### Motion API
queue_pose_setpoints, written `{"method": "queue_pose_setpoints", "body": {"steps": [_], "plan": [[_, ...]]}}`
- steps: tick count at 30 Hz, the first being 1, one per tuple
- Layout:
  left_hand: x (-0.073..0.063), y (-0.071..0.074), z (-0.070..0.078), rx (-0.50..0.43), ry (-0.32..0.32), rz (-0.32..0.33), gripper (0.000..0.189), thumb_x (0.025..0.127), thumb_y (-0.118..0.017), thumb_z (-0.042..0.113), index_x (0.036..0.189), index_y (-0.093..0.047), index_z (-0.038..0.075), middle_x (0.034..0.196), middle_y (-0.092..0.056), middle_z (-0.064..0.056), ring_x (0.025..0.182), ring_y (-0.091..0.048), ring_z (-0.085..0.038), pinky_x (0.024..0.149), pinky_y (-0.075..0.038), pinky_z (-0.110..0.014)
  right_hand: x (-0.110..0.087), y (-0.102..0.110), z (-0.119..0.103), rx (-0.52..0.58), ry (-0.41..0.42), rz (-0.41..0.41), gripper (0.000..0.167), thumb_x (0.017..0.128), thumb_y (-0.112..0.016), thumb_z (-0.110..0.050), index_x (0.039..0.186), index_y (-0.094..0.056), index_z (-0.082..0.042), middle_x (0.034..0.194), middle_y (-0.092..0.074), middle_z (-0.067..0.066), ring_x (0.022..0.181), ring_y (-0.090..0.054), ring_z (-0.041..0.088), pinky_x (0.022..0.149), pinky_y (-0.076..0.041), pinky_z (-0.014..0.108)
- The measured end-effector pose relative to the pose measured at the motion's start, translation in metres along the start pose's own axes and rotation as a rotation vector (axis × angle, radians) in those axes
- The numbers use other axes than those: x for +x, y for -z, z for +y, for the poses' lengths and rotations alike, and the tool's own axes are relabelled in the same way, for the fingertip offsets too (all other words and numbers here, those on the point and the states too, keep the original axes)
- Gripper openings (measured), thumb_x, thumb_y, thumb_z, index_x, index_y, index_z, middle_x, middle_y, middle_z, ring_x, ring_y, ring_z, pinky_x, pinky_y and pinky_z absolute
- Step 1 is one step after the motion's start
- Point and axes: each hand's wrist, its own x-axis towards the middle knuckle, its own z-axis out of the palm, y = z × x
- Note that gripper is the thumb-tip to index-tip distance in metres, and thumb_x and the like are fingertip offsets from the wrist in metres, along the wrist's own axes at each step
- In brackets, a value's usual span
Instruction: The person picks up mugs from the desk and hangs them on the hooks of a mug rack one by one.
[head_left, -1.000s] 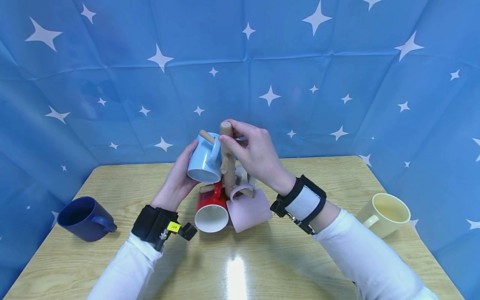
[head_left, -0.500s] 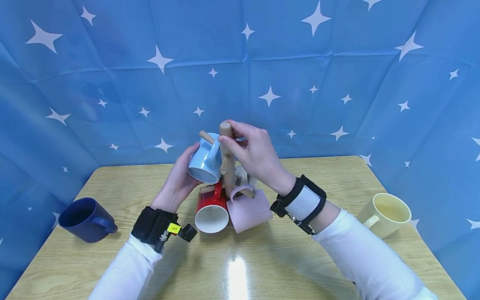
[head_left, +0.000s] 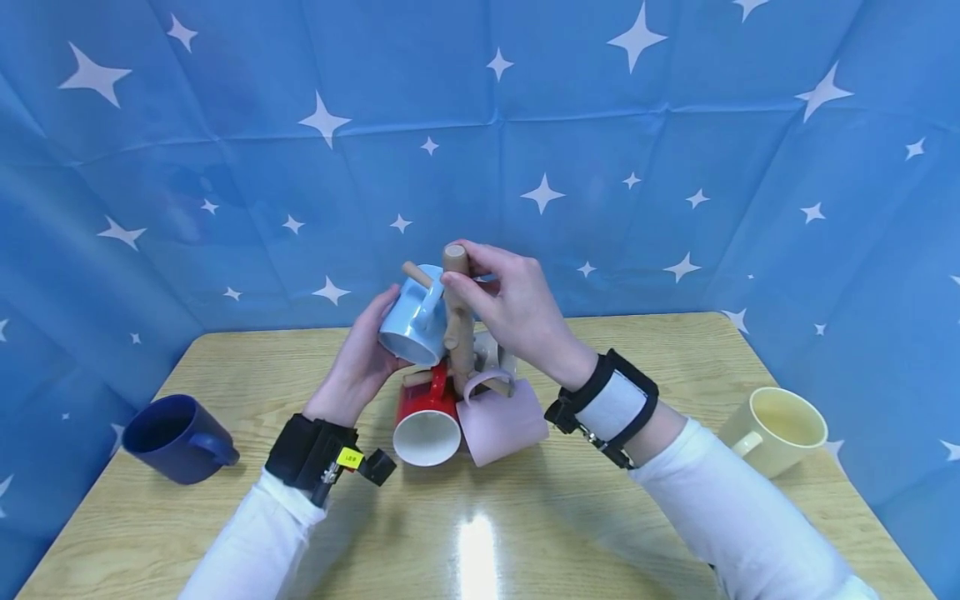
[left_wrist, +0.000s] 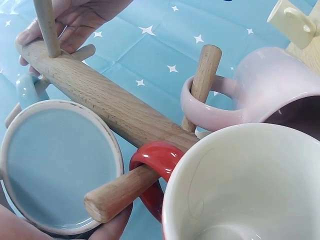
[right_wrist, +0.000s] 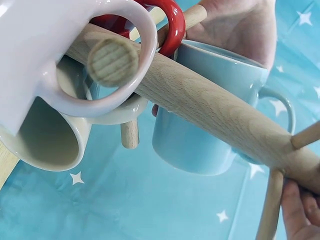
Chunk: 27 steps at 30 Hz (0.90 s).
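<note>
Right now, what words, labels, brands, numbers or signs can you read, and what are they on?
Yellow tag on the left black wrist strap: marks too small and blurred to read.
Light blue mug, wooden stand: no text visible.
Other mugs: none visible either.

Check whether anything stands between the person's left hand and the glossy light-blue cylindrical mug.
Nothing visible does: the left hand grips the glossy light-blue cylindrical mug directly. The glossy red mug with a white interior hangs just below on a wooden peg, not between them.
</note>
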Motion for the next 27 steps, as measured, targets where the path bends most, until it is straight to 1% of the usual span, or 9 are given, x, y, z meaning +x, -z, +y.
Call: {"method": "queue_pose_setpoints", "body": {"steps": [5, 8, 12, 18, 22, 27], "plan": [[0.0, 0.0, -0.001, -0.004, -0.015, 0.001, 0.058, 0.109, -0.036, 0.049, 0.16, -0.026, 0.023, 0.151, -0.04, -0.002, 0.138, -0.041, -0.023, 0.107, -0.042, -0.043, 0.0, 0.001, 0.0, 0.007, 0.0, -0.014, 0.034, 0.103, -0.067, -0.016, 0.133, -0.068, -0.001, 0.111, -0.077, 0.017, 0.099, -0.075, 0.026, 0.089, -0.066, 0.039], [0.0, 0.0, -0.001, 0.003, -0.015, 0.003, 0.055, 0.109, -0.037, 0.049, 0.158, -0.027, 0.023, 0.146, -0.041, 0.0, 0.136, -0.042, -0.022, 0.105, -0.043, -0.042, 0.0, 0.003, 0.001, 0.006, 0.003, -0.023, 0.034, 0.103, -0.068, -0.015, 0.134, -0.068, -0.001, 0.112, -0.077, 0.017, 0.099, -0.075, 0.026, 0.089, -0.066, 0.039], [-0.001, -0.001, -0.001, 0.019, -0.013, 0.006, 0.057, 0.109, -0.036, 0.049, 0.159, -0.026, 0.023, 0.149, -0.04, -0.001, 0.139, -0.041, -0.024, 0.107, -0.043, -0.043, 0.001, 0.005, -0.001, -0.006, -0.007, -0.038, 0.037, 0.103, -0.068, -0.014, 0.137, -0.067, -0.002, 0.115, -0.078, 0.017, 0.101, -0.076, 0.027, 0.089, -0.066, 0.04], [-0.003, 0.001, -0.004, 0.048, -0.021, 0.029, 0.06, 0.111, -0.034, 0.049, 0.163, -0.023, 0.021, 0.161, -0.034, -0.008, 0.147, -0.036, -0.028, 0.117, -0.039, -0.05, 0.0, 0.009, -0.003, 0.001, -0.05, -0.066, 0.048, 0.103, -0.068, -0.013, 0.148, -0.058, -0.001, 0.127, -0.075, 0.02, 0.115, -0.075, 0.03, 0.097, -0.063, 0.043], [-0.008, 0.0, -0.005, 0.106, -0.042, 0.079, 0.062, 0.111, -0.035, 0.049, 0.165, -0.025, 0.018, 0.166, -0.031, -0.011, 0.15, -0.036, -0.033, 0.12, -0.037, -0.051, -0.003, 0.016, -0.003, 0.024, -0.073, -0.055, 0.048, 0.102, -0.068, -0.012, 0.148, -0.058, -0.002, 0.129, -0.075, 0.019, 0.119, -0.074, 0.03, 0.102, -0.061, 0.043], [-0.017, 0.0, -0.006, 0.196, -0.092, 0.143, 0.062, 0.111, -0.038, 0.048, 0.162, -0.033, 0.014, 0.164, -0.035, -0.014, 0.148, -0.043, -0.035, 0.124, -0.04, -0.054, -0.011, 0.025, -0.003, 0.05, -0.082, -0.031, 0.047, 0.102, -0.069, -0.012, 0.148, -0.06, -0.005, 0.131, -0.075, 0.016, 0.119, -0.074, 0.027, 0.105, -0.06, 0.042]]}}
